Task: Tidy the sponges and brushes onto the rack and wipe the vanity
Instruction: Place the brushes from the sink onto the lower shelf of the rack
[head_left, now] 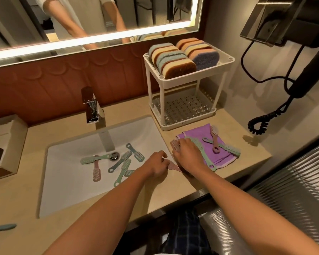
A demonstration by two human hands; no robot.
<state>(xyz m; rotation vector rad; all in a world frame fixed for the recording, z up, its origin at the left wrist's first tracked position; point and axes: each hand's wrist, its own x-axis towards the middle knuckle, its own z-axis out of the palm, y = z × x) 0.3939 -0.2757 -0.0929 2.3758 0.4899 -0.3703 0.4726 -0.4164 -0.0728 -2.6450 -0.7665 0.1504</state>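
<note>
A white two-tier rack (189, 83) stands at the back right of the vanity, with several colourful sponges (175, 58) upright on its top tier and a bare lower tier. Several green, blue and pink brushes (126, 162) lie in the white sink (66, 173). More brushes (223, 146) rest on a purple cloth (208, 144) in front of the rack. My right hand (188, 155) grips a pink brush (175, 147) at the cloth's left edge. My left hand (157, 164) pinches the handle of a pink brush (174, 166) on the counter beside it.
A chrome faucet (93, 109) rises behind the sink. A tissue box (4, 144) sits at the left. A black wall-mounted hair dryer with a coiled cord (261, 122) hangs at the right. A blue object (2, 228) lies at the counter's front left.
</note>
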